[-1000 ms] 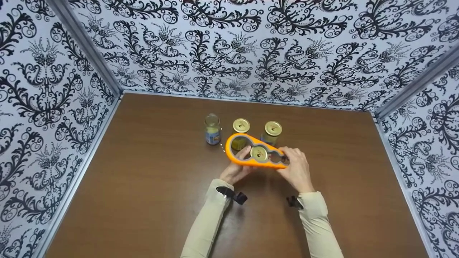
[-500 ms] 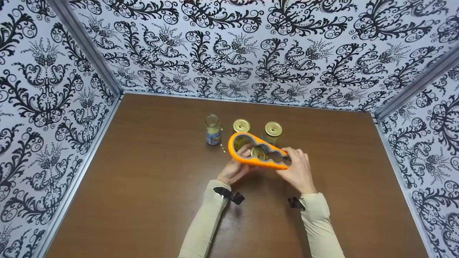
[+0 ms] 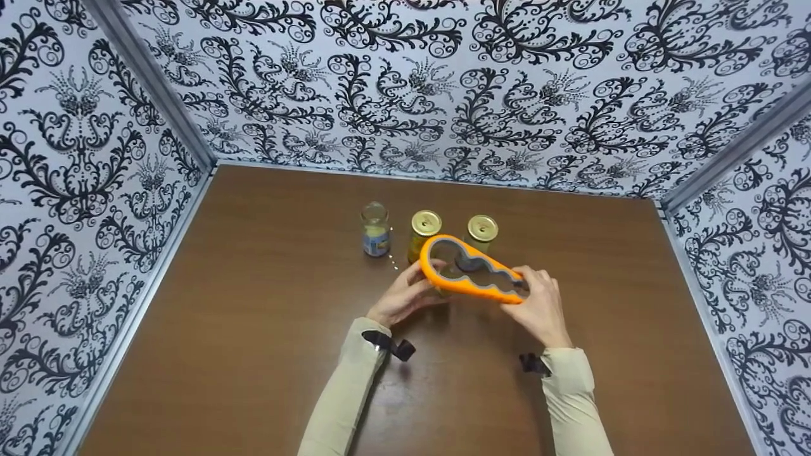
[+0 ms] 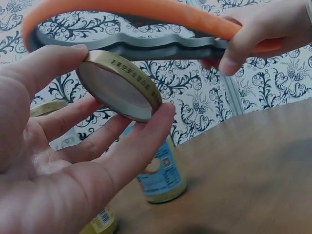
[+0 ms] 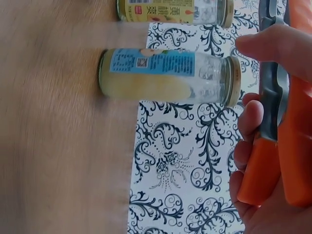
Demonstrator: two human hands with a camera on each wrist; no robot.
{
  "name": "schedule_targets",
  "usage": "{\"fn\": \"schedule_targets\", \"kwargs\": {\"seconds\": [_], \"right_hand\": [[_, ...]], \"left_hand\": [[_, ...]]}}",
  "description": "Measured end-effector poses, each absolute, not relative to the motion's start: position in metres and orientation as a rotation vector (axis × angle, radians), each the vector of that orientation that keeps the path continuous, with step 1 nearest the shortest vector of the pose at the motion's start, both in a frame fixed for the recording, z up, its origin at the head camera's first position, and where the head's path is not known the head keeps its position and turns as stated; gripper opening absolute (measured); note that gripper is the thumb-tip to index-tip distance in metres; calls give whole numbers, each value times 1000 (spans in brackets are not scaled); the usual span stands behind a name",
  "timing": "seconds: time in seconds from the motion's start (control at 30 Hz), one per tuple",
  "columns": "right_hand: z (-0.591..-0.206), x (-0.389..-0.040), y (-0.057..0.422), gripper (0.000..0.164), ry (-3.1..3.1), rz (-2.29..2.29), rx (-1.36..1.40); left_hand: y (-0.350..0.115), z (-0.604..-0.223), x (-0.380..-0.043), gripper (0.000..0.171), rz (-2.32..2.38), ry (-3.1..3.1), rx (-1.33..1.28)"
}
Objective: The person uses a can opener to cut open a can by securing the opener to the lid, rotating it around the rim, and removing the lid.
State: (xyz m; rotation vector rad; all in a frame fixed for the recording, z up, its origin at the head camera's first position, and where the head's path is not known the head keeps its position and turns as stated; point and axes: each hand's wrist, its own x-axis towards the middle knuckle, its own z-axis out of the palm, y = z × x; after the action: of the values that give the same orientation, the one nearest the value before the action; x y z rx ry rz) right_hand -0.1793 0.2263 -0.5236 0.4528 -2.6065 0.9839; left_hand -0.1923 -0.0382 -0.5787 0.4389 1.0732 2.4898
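Between the thumb and fingertips of my left hand [image 3: 400, 299] is a gold jar lid [image 4: 139, 80], tilted so its pale inside faces the left wrist camera. In the head view the lid is mostly hidden behind the opener. My right hand [image 3: 538, 310] grips the narrow end of an orange jar opener [image 3: 472, 289] with a grey scalloped lining. The opener's wide end reaches over my left fingertips. Behind the hands stand two jars with gold lids, one with a yellow label [image 5: 163, 10] and one with a blue label [image 5: 161, 63].
To the left of the lidded jars stands a lidless glass jar [image 3: 376, 237] with pale contents and a blue label. Small white bits [image 3: 393, 261] lie beside it on the brown table [image 3: 253, 304]. Patterned walls [image 3: 418, 95] enclose the table at the back and sides.
The lid no longer shows through the opener's middle opening. My left hand has drawn back to the left with it, and my right hand has shifted the opener right.
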Motion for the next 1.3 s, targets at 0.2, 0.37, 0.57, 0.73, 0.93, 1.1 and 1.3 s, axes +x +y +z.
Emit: {"fn": "schedule_targets", "kwargs": {"seconds": [0.2,0.37,0.57,0.73,0.93,1.1,1.3], "right_hand": [[-527,-179,233,48,-2615,988,432],[-528,-177,236,49,-2647,986,397],[-531,-175,239,47,-2687,985,356],[-532,-175,242,47,-2715,979,346],[-532,-174,245,48,-2733,962,340],[-534,-173,246,50,-2747,959,324],[-536,-171,246,49,-2770,956,310]], "left_hand": [[-50,-580,-191,35,2440,1192,424],[-60,-578,-188,39,2353,1343,362],[-75,-574,-190,43,2253,1559,418],[-88,-570,-194,45,2146,1706,462],[-101,-572,-197,49,2072,1779,425],[-112,-570,-195,45,2005,1884,465],[-126,-567,-199,46,1927,2002,472]]}}
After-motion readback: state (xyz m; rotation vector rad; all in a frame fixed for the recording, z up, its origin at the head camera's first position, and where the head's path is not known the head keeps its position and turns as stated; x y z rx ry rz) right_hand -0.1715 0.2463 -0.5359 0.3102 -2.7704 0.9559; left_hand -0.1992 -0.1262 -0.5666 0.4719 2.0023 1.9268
